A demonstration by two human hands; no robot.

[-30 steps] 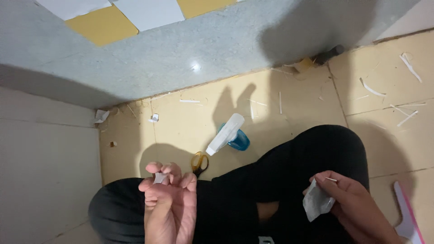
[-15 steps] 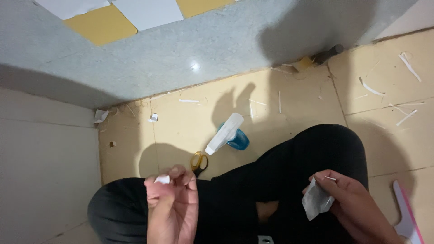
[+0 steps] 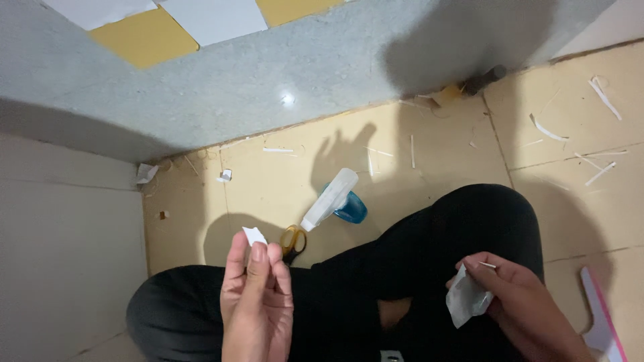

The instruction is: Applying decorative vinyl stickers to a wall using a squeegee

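A tiled floor (image 3: 429,167) strewn with paper strips (image 3: 547,131) lies below a grey wall (image 3: 302,74). Black-trousered legs (image 3: 416,268) cross the near middle. The right hand (image 3: 520,308) at near right has its grip clamped on a folded white paper (image 3: 464,302). The left hand (image 3: 258,302) at near left pinches a small paper scrap (image 3: 254,235). Beyond lie a white bottle (image 3: 329,199), a blue tape roll (image 3: 352,209) and yellow-handled scissors (image 3: 293,241).

black trousers (image 3: 429,268) torn open at one knee; both hands bare, no sleeves showing.
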